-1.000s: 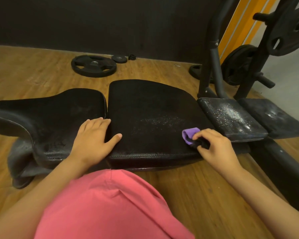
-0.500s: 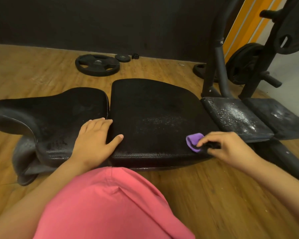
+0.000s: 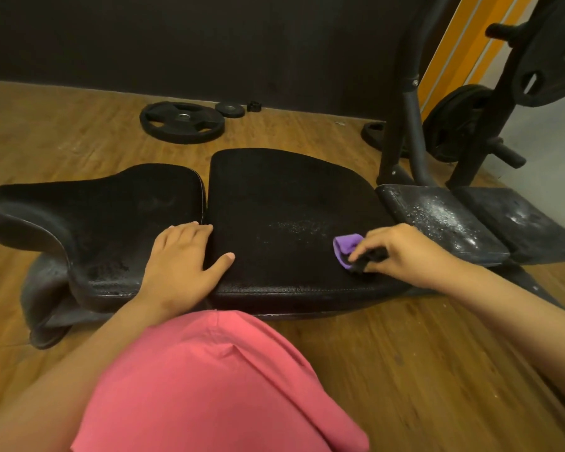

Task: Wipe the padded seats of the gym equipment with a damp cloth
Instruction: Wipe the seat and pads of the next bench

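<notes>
Head view: right hand [image 3: 405,252], fingers curled, pinches a small bunched purple-and-black cloth [image 3: 346,244] against the right part of a wide black padded seat [image 3: 284,197] of pebbled leather-like cover, stitched at its front edge and speckled white. Left hand [image 3: 180,259] lies flat, fingers straight, across the seam to a curved black side pad [image 3: 105,207]. A round black weight plate [image 3: 181,122] lies on the wood-plank floor [image 3: 405,353].

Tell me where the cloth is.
Head view: the cloth is in the right hand, on the right front of the large seat pad, beside the speckled pad.
</notes>
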Available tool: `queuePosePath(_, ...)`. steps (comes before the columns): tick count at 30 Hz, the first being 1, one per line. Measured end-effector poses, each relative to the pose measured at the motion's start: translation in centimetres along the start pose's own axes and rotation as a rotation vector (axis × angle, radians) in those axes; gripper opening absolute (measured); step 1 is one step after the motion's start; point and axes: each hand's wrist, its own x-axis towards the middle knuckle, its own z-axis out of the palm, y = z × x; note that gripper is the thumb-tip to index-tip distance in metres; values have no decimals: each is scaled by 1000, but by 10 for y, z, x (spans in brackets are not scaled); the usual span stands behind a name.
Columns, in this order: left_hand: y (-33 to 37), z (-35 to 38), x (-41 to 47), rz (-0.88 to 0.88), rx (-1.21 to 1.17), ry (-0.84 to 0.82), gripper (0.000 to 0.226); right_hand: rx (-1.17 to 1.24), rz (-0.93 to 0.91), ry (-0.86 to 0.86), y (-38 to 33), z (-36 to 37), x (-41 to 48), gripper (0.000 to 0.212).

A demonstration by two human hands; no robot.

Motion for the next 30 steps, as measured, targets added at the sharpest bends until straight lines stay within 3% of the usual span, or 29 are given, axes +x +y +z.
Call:
queuePosePath(2,-1,0,1,-2,0,16,93,22,-14,-41,0,-2,-2,26)
queuePosePath(6,1,1,0,-9,-4,26,90,-61,8,75,3,-1,44,22)
queuePosePath(11,4,-1,1,-23,4,19,94,-131,61,91,-4,-8,104,20)
queuePosePath(20,7,2,5,-52,8,50,92,-64,-79,-95,-23,-9,34,24)
queuePosePath(26,10,5,4,-84,-8,57,89,-108,-12,56,-23,-8,109,20)
queuePosePath(30,9,6,5,-81,-20,54,89,-135,12,31,-23,-11,129,22)
